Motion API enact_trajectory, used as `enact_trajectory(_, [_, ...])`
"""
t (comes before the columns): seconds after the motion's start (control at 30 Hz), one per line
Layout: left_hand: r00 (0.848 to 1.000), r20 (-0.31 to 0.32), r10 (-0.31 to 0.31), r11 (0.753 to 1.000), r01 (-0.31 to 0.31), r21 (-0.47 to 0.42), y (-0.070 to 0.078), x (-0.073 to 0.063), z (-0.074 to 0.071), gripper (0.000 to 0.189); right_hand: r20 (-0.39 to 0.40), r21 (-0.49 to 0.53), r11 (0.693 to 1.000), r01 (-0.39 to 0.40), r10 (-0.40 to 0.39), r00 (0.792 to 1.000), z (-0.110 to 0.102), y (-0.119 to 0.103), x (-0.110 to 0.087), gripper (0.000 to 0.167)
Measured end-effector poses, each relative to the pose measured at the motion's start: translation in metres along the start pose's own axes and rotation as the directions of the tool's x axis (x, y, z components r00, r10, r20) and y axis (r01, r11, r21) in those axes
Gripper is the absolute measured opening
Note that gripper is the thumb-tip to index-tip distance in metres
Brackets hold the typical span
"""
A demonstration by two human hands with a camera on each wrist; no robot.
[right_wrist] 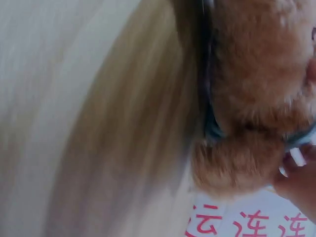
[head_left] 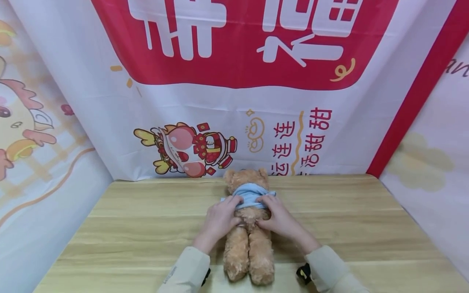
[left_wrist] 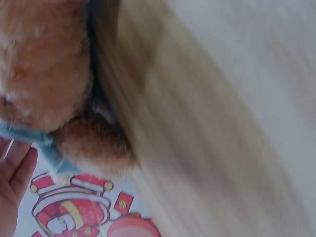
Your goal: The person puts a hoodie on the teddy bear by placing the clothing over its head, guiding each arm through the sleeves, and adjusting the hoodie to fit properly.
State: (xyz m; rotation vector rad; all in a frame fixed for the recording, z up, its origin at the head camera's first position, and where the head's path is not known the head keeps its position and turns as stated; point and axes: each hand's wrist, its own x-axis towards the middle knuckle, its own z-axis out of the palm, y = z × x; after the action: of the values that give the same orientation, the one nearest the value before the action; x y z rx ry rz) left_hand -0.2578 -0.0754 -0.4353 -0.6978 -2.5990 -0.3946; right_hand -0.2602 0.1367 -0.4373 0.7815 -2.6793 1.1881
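A light brown plush teddy bear (head_left: 236, 252) lies stretched out on the wooden table, legs toward me and head at the far edge. Its blue shirt (head_left: 250, 193) is bunched high around the upper body, leaving the lower fur bare. My left hand (head_left: 220, 215) grips the shirt's lower edge on the left, thumb against the fur below. On the other side my right hand (head_left: 283, 217) mirrors it, fingers curled at the hem. In the left wrist view, fingertips sit at the blue cloth (left_wrist: 49, 150). The right wrist view shows curled fingers beside the hem (right_wrist: 301, 136).
Behind the table (head_left: 146, 228) hangs a white and red printed cloth (head_left: 205, 95), right at the bear's head. Printed hangings (head_left: 44, 195) flank the left and right sides. A black strap (head_left: 303, 273) shows under the right sleeve (head_left: 326, 264).
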Motion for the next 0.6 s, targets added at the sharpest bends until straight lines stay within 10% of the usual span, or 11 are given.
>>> enact_trajectory(0.23, [0.994,0.081,0.078,0.995,-0.082,0.051,0.003,0.003,-0.008,0.044,-0.157,-0.042,0.996,0.080,-0.086,0.984,0.008,-0.002,0.001,0.027])
enact_trajectory(0.6, [0.980,-0.060,0.189,0.953,-0.168,0.250,0.004,0.003,0.000,0.041,-0.276,-0.088,0.961,0.262,-0.277,0.921,0.013,0.003,-0.005,0.021])
